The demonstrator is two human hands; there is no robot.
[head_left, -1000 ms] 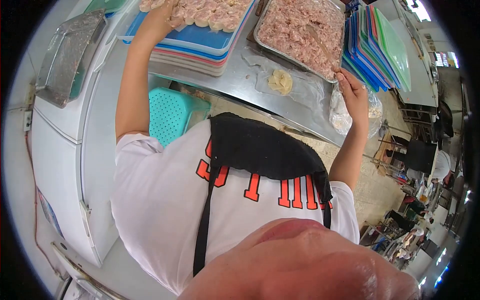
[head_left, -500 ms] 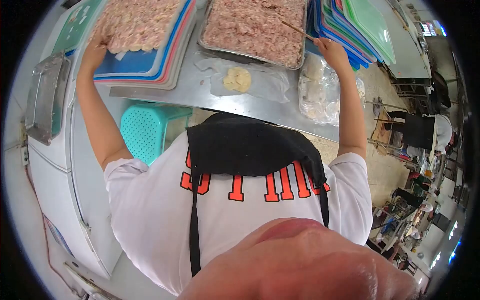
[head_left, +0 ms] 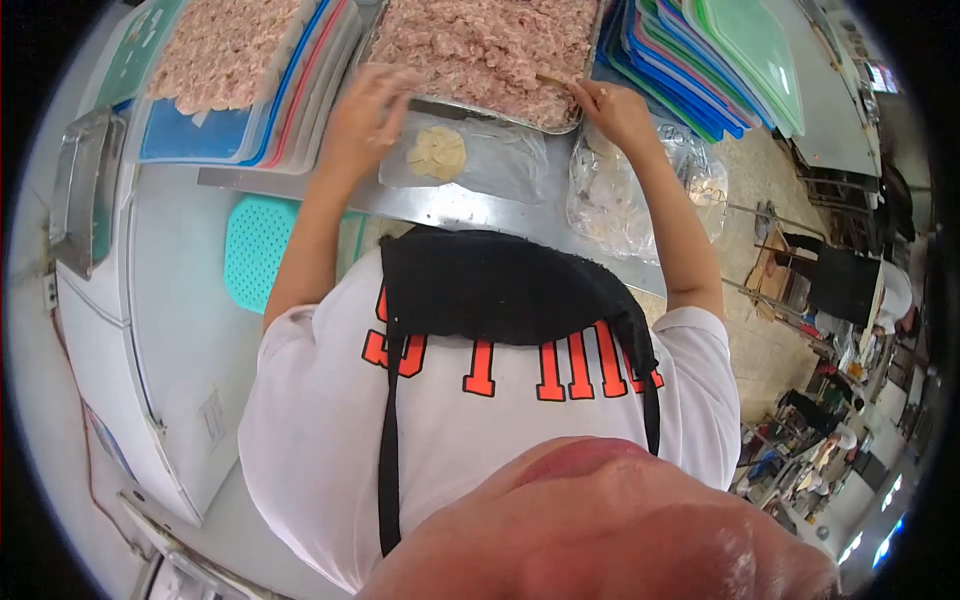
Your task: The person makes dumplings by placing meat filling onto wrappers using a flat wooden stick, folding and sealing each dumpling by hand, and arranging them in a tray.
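The right hand (head_left: 615, 108), as I watch it through the distant head camera, is closed in a narrow pinch on a thin stick-like tool (head_left: 553, 80). The left hand (head_left: 368, 118) is by the near left corner of the meat tray, its fingers loosely bent and blurred; I cannot tell whether it holds anything or touches the rim.

Working down by size, I have a white appliance (head_left: 195, 300) on the left and a steel table (head_left: 480, 210) across the front. On the table's left I see a stack of trays (head_left: 190, 135), the top one blue inside and carrying rows of meat-topped dough pieces (head_left: 225, 50). Beyond the right hand, coloured trays (head_left: 745, 65) lie in a slanting pile. Between the two piles is the metal tray (head_left: 510, 118), filled with raw minced meat (head_left: 475, 45); the tool's far end is in that meat.

Beside the right forearm is a clear plastic bag (head_left: 605, 190) with whitish contents. A turquoise stool (head_left: 260, 250) shows partly below the table edge. Smallest, overlapping pale round wrappers (head_left: 437, 153) lie on a clear plastic sheet (head_left: 510, 165), in front of the metal tray.
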